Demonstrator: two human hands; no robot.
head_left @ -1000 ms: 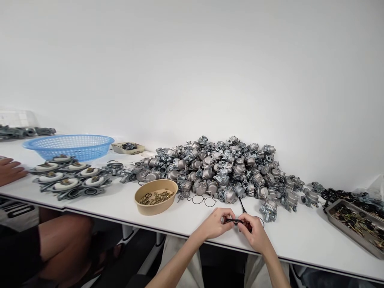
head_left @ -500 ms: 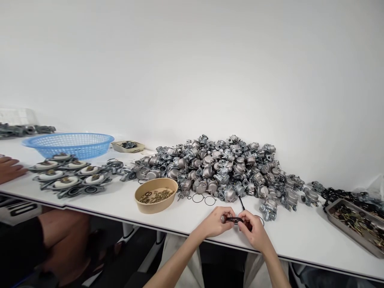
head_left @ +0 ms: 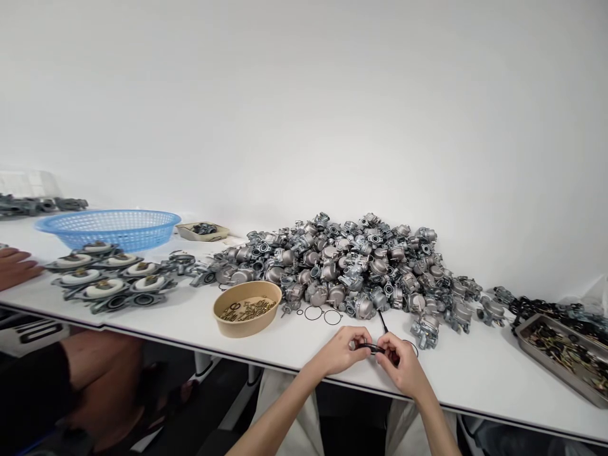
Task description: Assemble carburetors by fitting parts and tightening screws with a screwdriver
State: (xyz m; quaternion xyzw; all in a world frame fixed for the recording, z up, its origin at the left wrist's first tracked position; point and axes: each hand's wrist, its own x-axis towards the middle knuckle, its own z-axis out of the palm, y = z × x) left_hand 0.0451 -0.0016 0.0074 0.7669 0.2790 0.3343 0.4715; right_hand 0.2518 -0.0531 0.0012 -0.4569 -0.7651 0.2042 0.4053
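My left hand [head_left: 342, 351] and my right hand [head_left: 403, 366] meet above the front of the white table. Both pinch a small black ring-like part [head_left: 370, 348] from its two ends; fingers cover much of it, so its exact kind is hidden. Just past my right fingertips, a thin black rod [head_left: 383, 322] lies on the table. One black O-ring [head_left: 415, 348] peeks out beside the right hand. Two more thin O-rings [head_left: 313, 313] lie flat beyond the left hand, before a big heap of metal carburetors [head_left: 332, 269].
An oval tan bowl [head_left: 249, 327] holds small brass parts. Left stand carburetor bodies with white floats [head_left: 105, 289] and a blue basket [head_left: 114, 239]. Another person's hand [head_left: 18, 268] rests at the far left. A metal tray [head_left: 553, 367] of small parts sits right, by black rubber pieces [head_left: 546, 310].
The black part between my fingertips has turned slightly and shows a thinner, more tilted outline. Both hands stay in nearly the same place.
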